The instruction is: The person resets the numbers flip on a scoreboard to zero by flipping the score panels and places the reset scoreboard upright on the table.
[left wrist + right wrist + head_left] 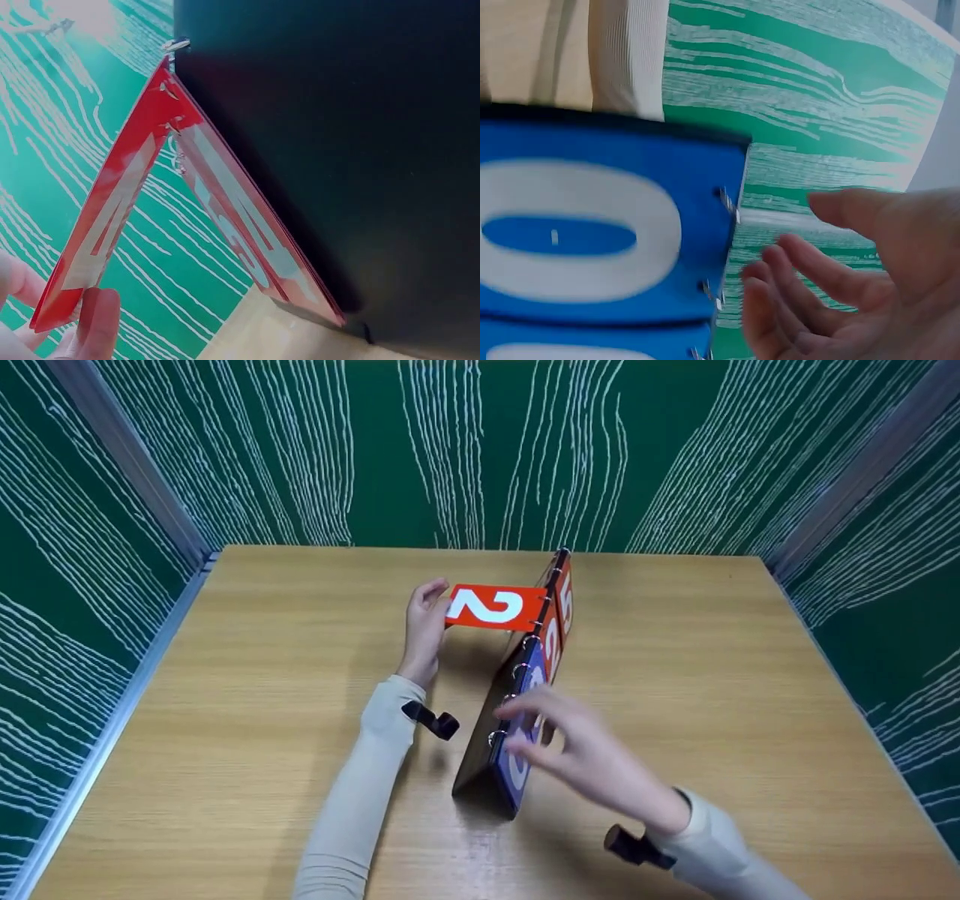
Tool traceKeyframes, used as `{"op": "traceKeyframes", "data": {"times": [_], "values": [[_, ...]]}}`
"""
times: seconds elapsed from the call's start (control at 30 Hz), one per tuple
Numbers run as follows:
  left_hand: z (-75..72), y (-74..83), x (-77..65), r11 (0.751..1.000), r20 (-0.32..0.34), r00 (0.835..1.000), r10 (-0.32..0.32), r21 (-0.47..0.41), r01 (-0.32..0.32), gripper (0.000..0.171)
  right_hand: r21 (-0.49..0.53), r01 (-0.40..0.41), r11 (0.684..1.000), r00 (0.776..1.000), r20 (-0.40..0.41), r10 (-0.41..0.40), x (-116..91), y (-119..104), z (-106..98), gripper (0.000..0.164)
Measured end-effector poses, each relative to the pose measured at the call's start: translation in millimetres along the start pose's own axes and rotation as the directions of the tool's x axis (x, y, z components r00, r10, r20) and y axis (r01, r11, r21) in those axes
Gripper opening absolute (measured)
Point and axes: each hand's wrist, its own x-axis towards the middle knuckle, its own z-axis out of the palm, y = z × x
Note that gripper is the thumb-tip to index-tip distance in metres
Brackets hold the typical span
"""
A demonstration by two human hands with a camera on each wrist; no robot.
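Note:
A tabletop flip scoreboard stands like a tent, with number cards hung on metal rings along its top edge. My left hand pinches the free end of a red card bearing a white 2, which spans level from the rings to the left. In the left wrist view, thumb and fingers grip this card, apart from the other red cards. Over the blue end, my right hand has its fingers spread. The right wrist view shows it beside the blue 0 card, apart from the rings, holding nothing.
Under the scoreboard lies a light wooden table. Green walls with white wavy lines enclose its back and sides. A black wrist mount is on the left sleeve, another on the right.

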Motion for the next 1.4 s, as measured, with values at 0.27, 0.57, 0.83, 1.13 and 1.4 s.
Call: {"op": "traceKeyframes", "data": {"times": [0.27,0.57,0.83,1.13,1.4], "values": [[-2.5,3.2,0.9,0.966,0.050,0.997,-0.058,-0.249,0.069,0.040,-0.063,-0.005,0.998,0.998,0.064,0.009,-5,-4,18,0.033],[-11.5,11.9,-3.2,0.924,0.099,0.994,-0.042,-0.374,0.076,0.039,-0.056,0.014,0.998,1.000,0.028,-0.013,-4,-5,24,0.036],[-11.7,17.4,-11.6,0.954,0.157,0.986,0.059,-0.298,-0.009,0.044,-0.052,0.030,0.998,1.000,0.005,-0.030,-5,-5,25,0.032],[-5.5,28.9,-21.6,0.977,0.168,0.969,0.181,-0.141,-0.158,0.055,-0.036,0.077,0.996,0.997,0.008,-0.077,-5,-1,23,0.028],[4.2,40.9,-32.9,0.960,0.188,0.941,0.281,-0.044,-0.278,0.054,-0.072,0.194,0.978,0.980,-0.024,-0.196,-2,4,24,0.019]]}}
